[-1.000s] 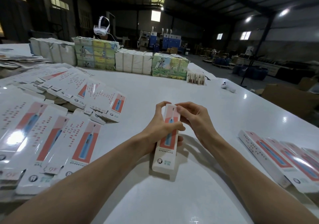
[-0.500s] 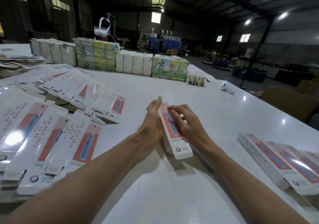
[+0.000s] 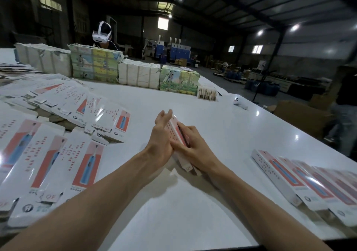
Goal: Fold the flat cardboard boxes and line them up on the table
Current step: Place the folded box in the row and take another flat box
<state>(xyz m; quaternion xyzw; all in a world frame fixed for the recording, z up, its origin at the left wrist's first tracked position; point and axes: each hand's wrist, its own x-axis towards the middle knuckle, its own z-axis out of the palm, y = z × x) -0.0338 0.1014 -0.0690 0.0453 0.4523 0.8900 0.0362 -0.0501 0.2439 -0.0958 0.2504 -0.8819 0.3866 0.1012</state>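
At frame centre, your left hand (image 3: 161, 137) presses flat, fingers straight, against the box (image 3: 174, 133); your right hand (image 3: 195, 148) grips it above the table (image 3: 193, 208).

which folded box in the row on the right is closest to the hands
The leftmost white-and-pink folded cardboard box in that row, nearest the right hand, which holds the box being folded; the rest lie farther right.

I see a glossy white table (image 3: 193, 104), flat white cardboard boxes (image 3: 81, 165) with salmon-red panels, blue toothbrush pictures, rows of red print.
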